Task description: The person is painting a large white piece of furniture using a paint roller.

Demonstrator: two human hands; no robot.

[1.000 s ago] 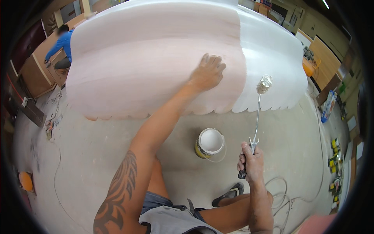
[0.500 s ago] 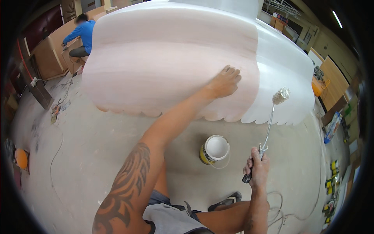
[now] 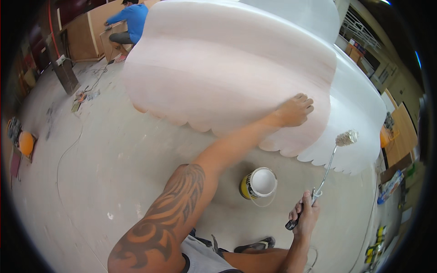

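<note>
A large curved form with a scalloped lower edge [image 3: 214, 68] stands before me, pale pink on the left and glossy white on the right. My left hand [image 3: 296, 110] rests against the pink part near the colour boundary, its fingers curled; whatever may lie under them is hidden. My right hand [image 3: 306, 213] is wrapped around the black handle of a paint roller [image 3: 347, 138]. The roller's fuzzy, whitish sleeve points up, in front of the white part and apparently clear of it. Between my arms, an open paint can [image 3: 245, 187] with white paint and a wire handle stands on the floor.
At the far left, a person in blue [image 3: 135, 20] crouches beside wooden panels [image 3: 84, 38]. Cables and an orange machine [image 3: 26, 143] lie on the left floor. Small yellow-and-black cans [image 3: 373, 250] and wooden boards [image 3: 403, 134] line the right side.
The whole view has swung, so the form, can and roller sit farther right and mostly lower. My left hand stays at nearly the same spot on the pink surface; my right still grips the roller.
</note>
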